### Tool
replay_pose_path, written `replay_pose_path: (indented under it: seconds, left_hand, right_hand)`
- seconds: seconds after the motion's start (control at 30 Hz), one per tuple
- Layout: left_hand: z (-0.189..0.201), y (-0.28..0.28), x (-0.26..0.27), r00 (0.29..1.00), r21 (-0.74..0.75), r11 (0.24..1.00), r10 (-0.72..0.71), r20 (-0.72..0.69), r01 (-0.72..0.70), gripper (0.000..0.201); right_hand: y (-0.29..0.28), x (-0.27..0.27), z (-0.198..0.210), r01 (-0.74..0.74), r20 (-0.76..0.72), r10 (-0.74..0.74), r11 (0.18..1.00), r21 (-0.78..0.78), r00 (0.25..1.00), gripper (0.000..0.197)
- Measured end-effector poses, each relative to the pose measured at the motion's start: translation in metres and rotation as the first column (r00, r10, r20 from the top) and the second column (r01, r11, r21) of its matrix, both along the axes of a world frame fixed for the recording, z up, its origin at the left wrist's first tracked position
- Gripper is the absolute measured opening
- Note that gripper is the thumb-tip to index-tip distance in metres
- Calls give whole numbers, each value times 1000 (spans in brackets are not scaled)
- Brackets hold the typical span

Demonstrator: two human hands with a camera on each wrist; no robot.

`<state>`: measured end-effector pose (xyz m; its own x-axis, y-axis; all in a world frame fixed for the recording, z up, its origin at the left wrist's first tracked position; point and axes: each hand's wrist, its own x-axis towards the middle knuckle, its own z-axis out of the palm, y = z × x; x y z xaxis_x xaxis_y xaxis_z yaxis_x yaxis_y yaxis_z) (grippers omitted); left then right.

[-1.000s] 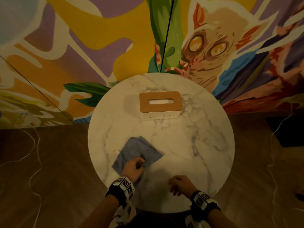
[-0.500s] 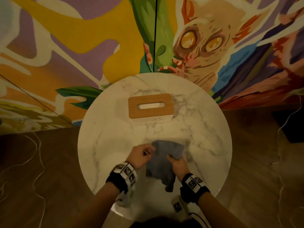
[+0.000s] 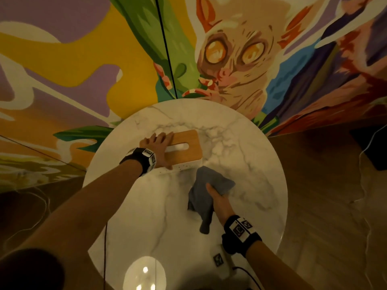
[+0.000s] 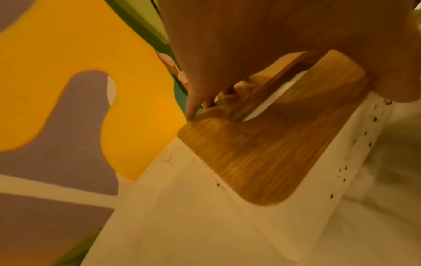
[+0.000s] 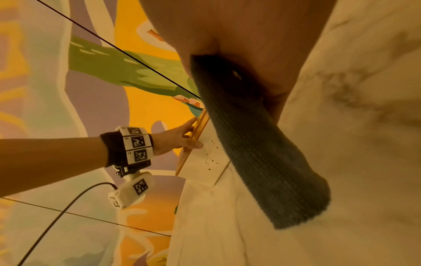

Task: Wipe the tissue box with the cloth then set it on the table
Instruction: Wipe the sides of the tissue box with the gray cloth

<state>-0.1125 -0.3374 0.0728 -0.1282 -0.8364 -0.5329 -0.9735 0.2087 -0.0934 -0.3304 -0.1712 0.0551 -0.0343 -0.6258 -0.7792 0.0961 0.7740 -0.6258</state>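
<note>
From the head view, a tissue box (image 3: 184,151) with a wooden lid sits toward the far side of a round marble counter (image 3: 251,185). The left hand (image 3: 160,149) lies over the box's left end, fingers spread across the lid and thumb down its near side. The right hand (image 3: 219,203) clutches a grey cloth (image 3: 201,197) just before the box.

At the left wrist, fingertips (image 4: 191,111) curl over the lid's far edge.

At the right wrist, the cloth (image 5: 262,153) hangs from the closed grip.
</note>
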Motion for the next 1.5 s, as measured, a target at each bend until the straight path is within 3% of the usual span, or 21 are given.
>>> replay_pose_path:
  seconds: [0.1,0.2,0.33,0.53,0.63,0.7,0.83,0.97,1.13,1.27,1.43,1.5]
  left_hand:
    - [9,16,-8,999,16,999,-32,8,32,139]
    - [13,42,-12,982,24,990,144,-125,-142,135]
    - [7,98,-16,892,143,920,389,-232,-364,128]
    - [-4,143,-21,864,83,893,449,-229,-442,127]
    - [-2,134,-12,843,118,880,476,-250,-461,123]
    - [1,131,-7,832,139,872,489,-261,-469,122]
    - [4,134,-11,835,149,874,486,-258,-463,122]
    - [7,133,-12,823,169,863,505,-260,-476,121]
    - [8,127,-8,817,187,855,518,-253,-484,120]
    - [5,128,-8,819,185,854,520,-245,-487,122]
    - [6,127,-7,810,192,848,529,-254,-493,121]
    - [4,126,-5,799,204,843,537,-269,-498,122]
  right_hand:
    - [-14,2,9,32,22,-31,999,-17,999,61]
    - [-14,1,23,38,45,-34,996,-85,998,50]
    - [-16,14,19,40,144,-20,990,-136,989,43]
    - [18,43,8,4,155,18,990,-139,988,20]
    - [40,54,-3,-153,167,186,969,-192,968,25]
    - [51,53,-5,-198,155,230,960,-197,961,17]
    - [35,42,-1,-164,70,182,964,-212,981,30]
    - [22,43,16,-138,61,161,949,-283,985,15]
    - [56,50,2,-218,69,244,938,-270,967,34]
    - [37,44,-3,-234,31,250,937,-260,968,26]
    - [7,38,13,-108,33,128,930,-351,991,36]
    - [5,36,17,-85,46,107,934,-346,993,29]
